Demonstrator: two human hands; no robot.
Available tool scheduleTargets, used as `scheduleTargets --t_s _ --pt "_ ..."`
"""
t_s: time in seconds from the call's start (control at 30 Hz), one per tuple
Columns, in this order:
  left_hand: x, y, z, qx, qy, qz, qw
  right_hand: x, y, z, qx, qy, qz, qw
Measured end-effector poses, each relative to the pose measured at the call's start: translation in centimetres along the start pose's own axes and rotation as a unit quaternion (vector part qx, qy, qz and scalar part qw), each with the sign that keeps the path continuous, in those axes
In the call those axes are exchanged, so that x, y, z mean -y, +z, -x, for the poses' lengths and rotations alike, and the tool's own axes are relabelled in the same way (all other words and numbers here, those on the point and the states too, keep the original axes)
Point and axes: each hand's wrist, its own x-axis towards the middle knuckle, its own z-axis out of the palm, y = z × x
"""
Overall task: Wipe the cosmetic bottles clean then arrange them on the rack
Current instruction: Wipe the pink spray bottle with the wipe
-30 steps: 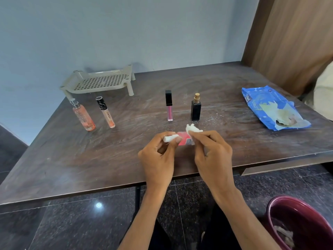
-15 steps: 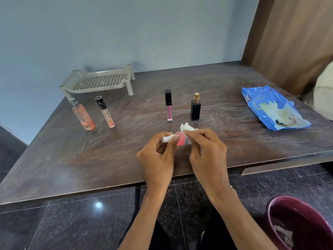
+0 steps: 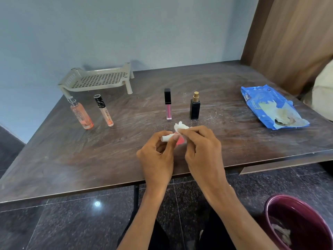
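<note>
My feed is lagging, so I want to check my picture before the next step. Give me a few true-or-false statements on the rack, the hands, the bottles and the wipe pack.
1. The rack has no bottles on it. True.
2. The left hand holds the wipe. False: the right hand pinches the wipe, and the left hand grips the pink bottle, which has a white cap.
3. The black bottle stands beside the pink lip gloss on the table. True.
4. The blue wipe pack lies next to the rack. False: it lies at the opposite side of the table.
</note>
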Motion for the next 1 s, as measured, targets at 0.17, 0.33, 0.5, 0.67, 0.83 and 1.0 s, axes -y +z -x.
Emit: scheduleTargets --t_s 0.17,0.33,0.5,0.67,0.83,1.0 --pt "0.6 0.3 -0.1 -0.011 0.010 -0.003 1.000 -3.0 -0.8 -0.5 -0.019 0.055 0.056 0.997" --pt "0.6 0.3 -0.1 -0.013 0.011 -0.015 1.000 -2.1 -0.4 -0.8 -0.003 0.041 0.050 0.998" --pt "0.1 0.3 0.0 -0.016 -0.007 -0.010 1.000 0.2 0.3 -0.1 0.002 -0.017 0.031 0.999" --pt "0.2 0.2 0.0 -0.011 0.005 -0.016 1.000 -1.5 -0.2 -0.5 -0.001 0.009 0.057 0.998" --pt "0.4 0.3 -0.1 -0.013 0.016 -0.029 0.999 -2.5 -0.5 -1.4 0.009 0.034 0.101 0.994" --pt "0.0 0.3 0.1 -0.008 0.004 -0.007 1.000 0.2 0.6 -1.3 0.005 -0.026 0.070 0.997"
